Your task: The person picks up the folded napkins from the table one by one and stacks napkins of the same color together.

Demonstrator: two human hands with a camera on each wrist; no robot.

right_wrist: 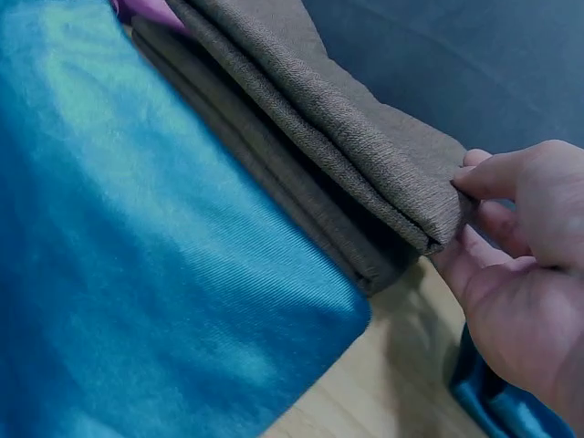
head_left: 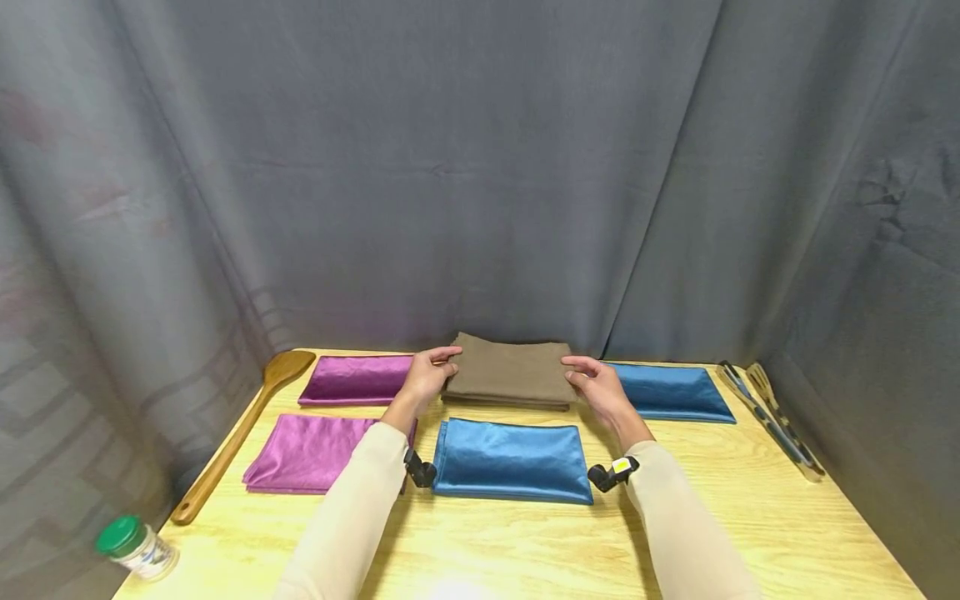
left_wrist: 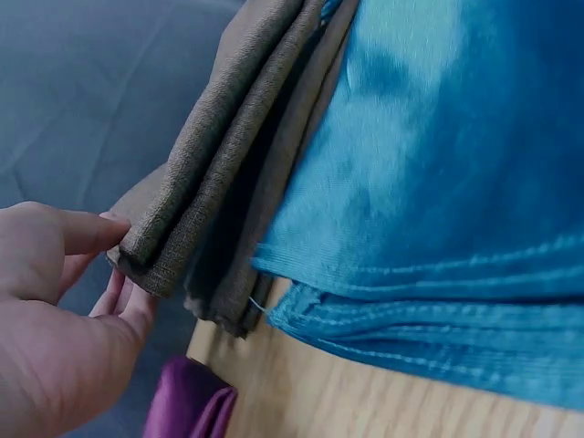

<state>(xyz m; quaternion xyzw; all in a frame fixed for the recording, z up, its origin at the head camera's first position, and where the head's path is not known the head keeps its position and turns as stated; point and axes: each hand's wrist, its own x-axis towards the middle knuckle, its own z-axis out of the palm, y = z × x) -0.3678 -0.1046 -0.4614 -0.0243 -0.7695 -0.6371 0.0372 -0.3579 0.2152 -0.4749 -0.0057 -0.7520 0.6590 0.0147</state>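
Observation:
Both hands hold a folded brown cloth [head_left: 513, 367] by its opposite side edges, at the back middle of the table. My left hand [head_left: 426, 380] pinches the left edge between thumb and fingers. On the other side, the right hand [head_left: 600, 390] grips the right edge the same way. Beneath lies another folded brown cloth [right_wrist: 269, 164], and the wrist views show a dark gap between the two. A folded shiny blue cloth [head_left: 513, 461] lies just in front, between the forearms.
Two folded magenta cloths, one in front [head_left: 315, 454] and one behind [head_left: 356, 380], lie left. Another blue cloth [head_left: 671, 392] is back right. A wooden spoon [head_left: 234, 435] and green-lidded jar [head_left: 138, 546] stand along the left edge; metal tongs [head_left: 772, 421] lie right. Grey curtains [head_left: 450, 183] hang behind.

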